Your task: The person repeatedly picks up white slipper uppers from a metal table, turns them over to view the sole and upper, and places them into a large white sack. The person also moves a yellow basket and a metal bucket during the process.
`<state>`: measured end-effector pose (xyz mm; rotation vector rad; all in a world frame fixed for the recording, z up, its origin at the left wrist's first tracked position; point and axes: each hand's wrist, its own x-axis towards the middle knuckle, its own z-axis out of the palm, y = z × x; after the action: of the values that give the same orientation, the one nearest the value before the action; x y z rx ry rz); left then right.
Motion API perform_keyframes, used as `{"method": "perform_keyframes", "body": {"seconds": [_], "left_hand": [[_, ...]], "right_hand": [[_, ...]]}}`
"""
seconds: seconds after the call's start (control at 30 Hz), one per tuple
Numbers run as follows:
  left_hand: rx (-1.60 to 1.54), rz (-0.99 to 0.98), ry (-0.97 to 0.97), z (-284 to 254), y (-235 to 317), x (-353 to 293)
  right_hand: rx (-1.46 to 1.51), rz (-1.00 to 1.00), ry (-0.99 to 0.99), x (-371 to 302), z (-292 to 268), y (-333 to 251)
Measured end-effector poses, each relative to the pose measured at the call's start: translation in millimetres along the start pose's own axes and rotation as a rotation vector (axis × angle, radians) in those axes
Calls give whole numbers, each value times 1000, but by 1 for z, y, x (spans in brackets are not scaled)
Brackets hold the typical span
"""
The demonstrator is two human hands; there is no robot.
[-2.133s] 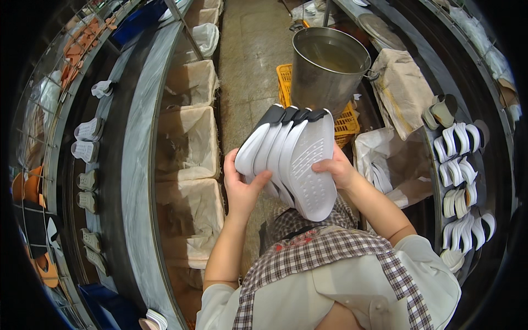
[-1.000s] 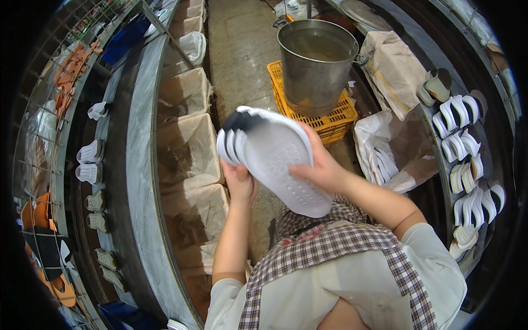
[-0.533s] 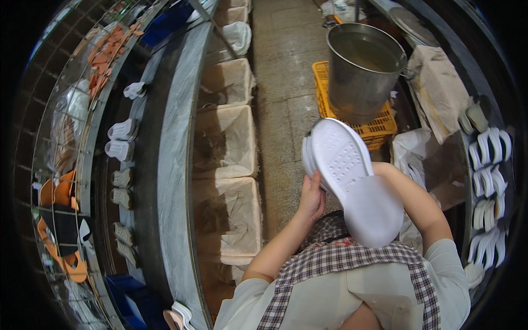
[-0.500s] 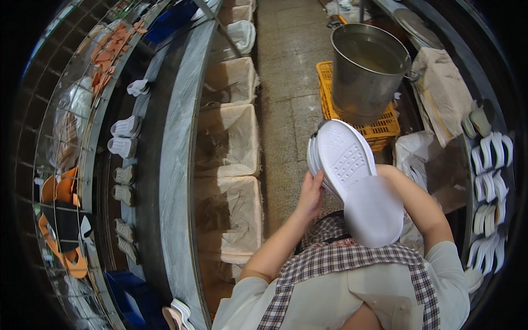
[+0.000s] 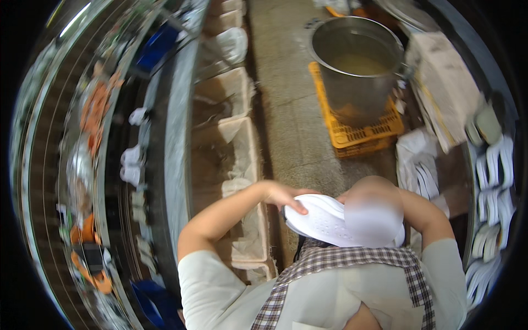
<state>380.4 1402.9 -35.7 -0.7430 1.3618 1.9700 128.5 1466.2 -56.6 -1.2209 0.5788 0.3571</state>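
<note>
White shoe soles (image 5: 324, 223), stacked together with perforated dots on the upper face, lie sideways just in front of my checked apron. My left hand (image 5: 287, 198) is closed on their left end, thumb on top. My right hand (image 5: 345, 196) reaches over from the right and is closed at their far edge. A blurred patch covers the right part of the soles and most of that hand, so its fingers show only in part.
Ahead, a metal bucket of liquid (image 5: 357, 82) stands on a yellow crate (image 5: 352, 135). Cloth-lined bins (image 5: 245, 154) line the left side beside a conveyor (image 5: 173, 110) carrying shoe soles. More white soles (image 5: 489, 203) rest on the right-hand rack, near a beige sack (image 5: 440, 88).
The soles have turned from upright to nearly sideways and come closer to my body. My left elbow has swung outward, and the left hand now grips their end. The whole view has shifted.
</note>
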Motion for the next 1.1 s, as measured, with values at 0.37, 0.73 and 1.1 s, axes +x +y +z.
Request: {"method": "perform_keyframes", "body": {"seconds": [0.37,0.73,1.1], "left_hand": [[-401,227,460,8,1,8],[34,766,925,-251,199,29],[1037,220,1383,-409,252,178]], "right_hand": [[350,-437,1050,-31,-88,102],[1151,-375,1952,-24,36,199],[1440,-202,1967,100,101,163]]}}
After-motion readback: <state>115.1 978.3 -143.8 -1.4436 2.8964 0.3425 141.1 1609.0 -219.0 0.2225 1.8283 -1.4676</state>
